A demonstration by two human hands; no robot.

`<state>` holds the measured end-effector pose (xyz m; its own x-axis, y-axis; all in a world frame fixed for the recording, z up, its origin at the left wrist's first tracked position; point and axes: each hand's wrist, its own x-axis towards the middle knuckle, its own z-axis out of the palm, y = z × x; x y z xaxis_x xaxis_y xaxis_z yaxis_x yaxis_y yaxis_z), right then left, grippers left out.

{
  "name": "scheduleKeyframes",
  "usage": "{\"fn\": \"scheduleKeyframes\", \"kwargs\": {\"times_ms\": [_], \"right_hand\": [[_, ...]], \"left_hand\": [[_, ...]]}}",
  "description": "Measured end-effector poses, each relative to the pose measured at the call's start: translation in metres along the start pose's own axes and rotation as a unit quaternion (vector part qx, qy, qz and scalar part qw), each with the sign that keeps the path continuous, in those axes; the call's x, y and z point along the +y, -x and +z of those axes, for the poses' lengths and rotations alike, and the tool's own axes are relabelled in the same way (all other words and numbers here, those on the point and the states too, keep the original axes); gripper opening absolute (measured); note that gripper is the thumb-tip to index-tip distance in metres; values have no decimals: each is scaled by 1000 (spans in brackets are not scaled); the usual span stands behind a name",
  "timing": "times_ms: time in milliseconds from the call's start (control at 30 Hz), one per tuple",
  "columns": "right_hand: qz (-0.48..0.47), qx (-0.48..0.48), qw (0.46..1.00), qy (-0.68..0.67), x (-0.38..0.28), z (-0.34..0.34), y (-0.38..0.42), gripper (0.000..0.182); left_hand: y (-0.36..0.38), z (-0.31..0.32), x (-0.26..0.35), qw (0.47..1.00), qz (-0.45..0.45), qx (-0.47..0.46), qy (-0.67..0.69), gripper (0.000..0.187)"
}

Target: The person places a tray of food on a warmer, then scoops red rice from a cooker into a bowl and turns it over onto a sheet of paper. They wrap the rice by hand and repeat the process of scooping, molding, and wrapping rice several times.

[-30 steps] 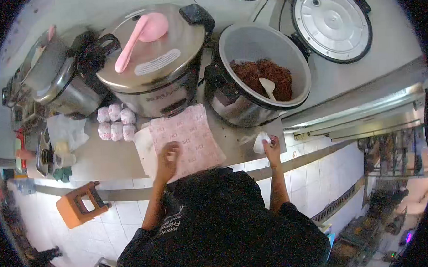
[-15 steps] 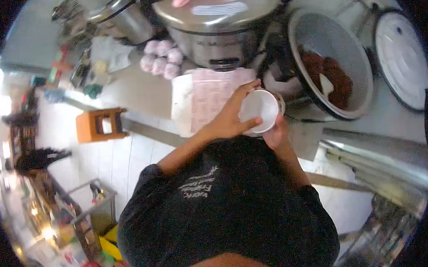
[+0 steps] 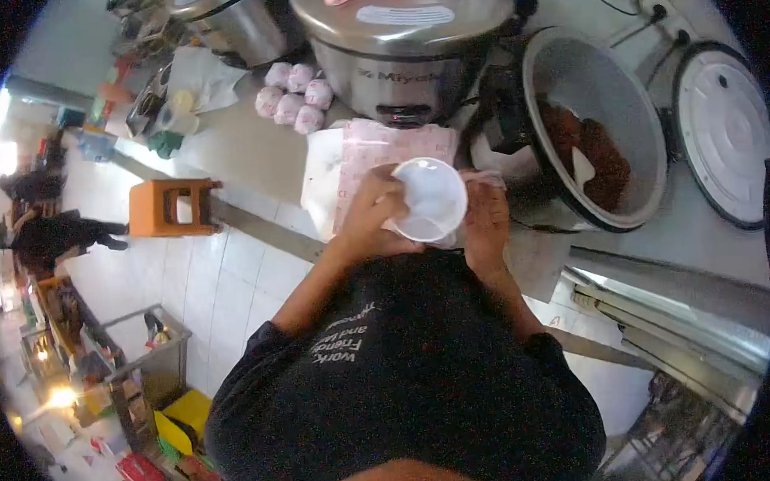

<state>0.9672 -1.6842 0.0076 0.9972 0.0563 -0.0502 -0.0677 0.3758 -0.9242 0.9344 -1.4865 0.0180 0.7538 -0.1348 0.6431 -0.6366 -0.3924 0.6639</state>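
Observation:
A white round cup [image 3: 433, 200] sits over the near edge of the counter, its open mouth toward the camera. Wrapped round its left side is my left hand [image 3: 373, 211]. My right hand [image 3: 487, 214] is at the right of the cup, fingers bent around a crumpled, pale, thin piece of wrapping [image 3: 484, 178]. Beneath and behind the cup lies a stack of pink printed paper sheets [image 3: 372, 146]. Several round bundles wrapped in similar paper [image 3: 293, 97] are grouped behind the sheets on the left.
A large closed cooker [image 3: 403, 59] stands behind the sheets. To the right is an open cooker [image 3: 599, 128] holding dark reddish food and a white scoop [image 3: 583, 167], its lid [image 3: 726, 131] raised beside it. An orange stool [image 3: 170, 208] and a person [image 3: 58, 236] are at the left.
The cup has moved left, with my left hand round its left side. My right hand has come slightly away from the cup, and pale wrapping now shows at its fingers.

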Motion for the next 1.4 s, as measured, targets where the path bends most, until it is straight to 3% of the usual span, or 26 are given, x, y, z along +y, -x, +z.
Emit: {"fn": "scheduleKeyframes", "kwargs": {"times_ms": [133,233,300,367,433,533,633,733,867,1067,1167,1267,1367,1400], "right_hand": [[76,22,993,-84,-23,-13,8,29],[-132,47,979,151,-23,2,24,37],[-279,-13,869,408,-47,14,22,41],[-310,-37,816,486,-45,17,26,43],[-254,-25,880,401,-23,14,32,41],[-51,-57,923,377,-28,15,41,31],[-190,-42,879,435,-29,31,39,22],[-230,-18,868,439,-39,32,35,20],[-131,35,913,386,-49,26,27,24],[-142,127,896,400,-47,23,8,21],[-114,222,952,180,-43,14,8,22],[-225,269,935,47,-42,8,7,27],[-329,284,854,287,-46,-21,17,34],[-365,355,785,352,-36,-34,20,32]], "left_hand": [[-20,-12,5,999,12,-35,-5,50],[-29,-17,4,991,0,-115,62,51],[-33,-18,1,982,10,-144,123,53],[-34,-19,0,971,1,-154,181,55],[-37,-21,0,961,-25,-145,233,57],[-44,-31,3,967,-41,-92,232,62],[-42,-22,-5,962,-110,-14,250,65],[-42,-26,-19,957,-80,7,278,69],[-48,-41,-25,958,-38,-55,280,72],[-52,-52,-33,911,-84,-162,369,79],[-52,-55,-39,877,-126,-187,424,82],[-32,-41,-55,797,-200,-152,549,88],[-18,-31,-71,735,-253,-116,618,92],[-15,-30,-75,710,-254,-92,651,89]]}}
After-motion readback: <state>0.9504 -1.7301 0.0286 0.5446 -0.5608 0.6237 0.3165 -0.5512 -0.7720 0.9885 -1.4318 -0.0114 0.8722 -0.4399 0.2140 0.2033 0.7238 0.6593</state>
